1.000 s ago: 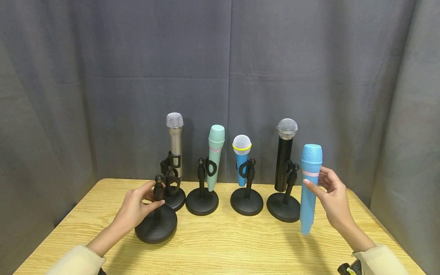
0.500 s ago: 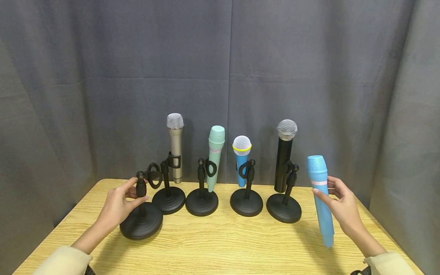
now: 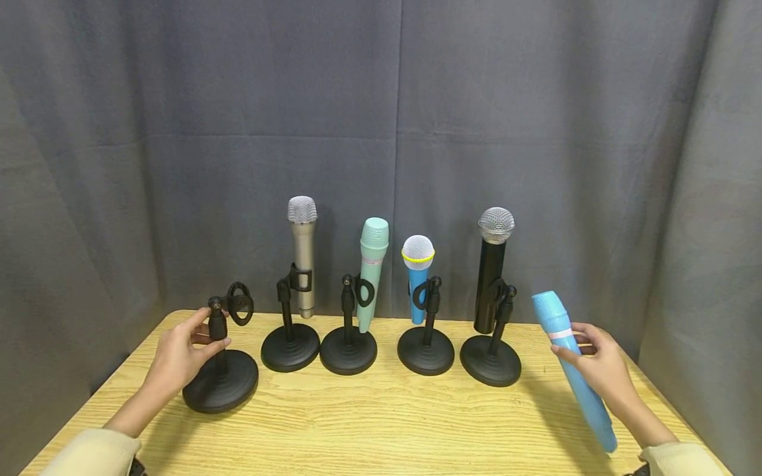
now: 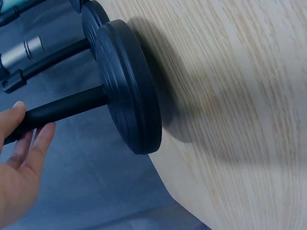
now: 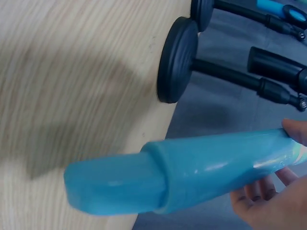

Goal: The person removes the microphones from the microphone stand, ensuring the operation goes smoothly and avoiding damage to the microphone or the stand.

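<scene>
My left hand (image 3: 177,355) pinches the post of a black desktop microphone stand (image 3: 221,385), whose ring clip holds nothing. In the left wrist view, the stand's round base (image 4: 127,88) looks lifted off the wood, with a shadow beside it. On the right, my right hand (image 3: 602,365) grips a light blue microphone (image 3: 586,398) between thumb and fingers just below its head. That microphone leans, head up to the left and tail down to the right, above the table. Its tail end (image 5: 115,184) fills the lower part of the right wrist view.
Along the back of the wooden table (image 3: 381,430) stand several black stands. They hold a silver microphone (image 3: 304,254), a mint green one (image 3: 372,268), a small blue one with a white head (image 3: 419,264) and a black one (image 3: 493,277). Grey curtains (image 3: 393,99) surround the table.
My left hand has carried the stand leftward, away from the silver microphone's stand. My right hand has moved right and toward me, and the light blue microphone has gone from nearly upright to leaning.
</scene>
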`<state>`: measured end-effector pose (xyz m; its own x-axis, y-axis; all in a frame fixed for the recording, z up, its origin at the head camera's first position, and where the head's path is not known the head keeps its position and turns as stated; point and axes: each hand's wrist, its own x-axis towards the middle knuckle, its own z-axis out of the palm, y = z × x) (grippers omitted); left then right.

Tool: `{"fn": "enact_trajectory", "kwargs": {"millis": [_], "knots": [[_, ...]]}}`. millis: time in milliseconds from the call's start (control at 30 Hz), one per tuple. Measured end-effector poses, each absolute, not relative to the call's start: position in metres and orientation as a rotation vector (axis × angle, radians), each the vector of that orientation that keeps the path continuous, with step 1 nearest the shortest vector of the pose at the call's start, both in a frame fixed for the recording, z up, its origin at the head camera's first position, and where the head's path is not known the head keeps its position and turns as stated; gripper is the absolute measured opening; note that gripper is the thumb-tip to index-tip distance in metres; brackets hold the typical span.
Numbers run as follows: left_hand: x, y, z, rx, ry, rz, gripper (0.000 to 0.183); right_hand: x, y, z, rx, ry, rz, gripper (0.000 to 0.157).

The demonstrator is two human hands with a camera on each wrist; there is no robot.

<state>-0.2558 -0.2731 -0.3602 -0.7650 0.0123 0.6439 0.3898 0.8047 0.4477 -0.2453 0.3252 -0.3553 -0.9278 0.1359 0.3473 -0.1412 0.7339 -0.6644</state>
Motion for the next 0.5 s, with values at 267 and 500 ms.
{"fn": "enact_trajectory", "kwargs": {"millis": [267, 500], "knots": [[-0.257, -0.285, -0.363, -0.273, -2.325, -0.749, 0.043, -0.247, 0.34, -0.368, 0.01, -2.627, 0.942, 0.056], [-0.259, -0.29, -0.365, -0.252, -2.302, -0.727, 0.04, -0.249, 0.348, -0.379, 0.002, -2.678, 0.828, 0.053]]}}
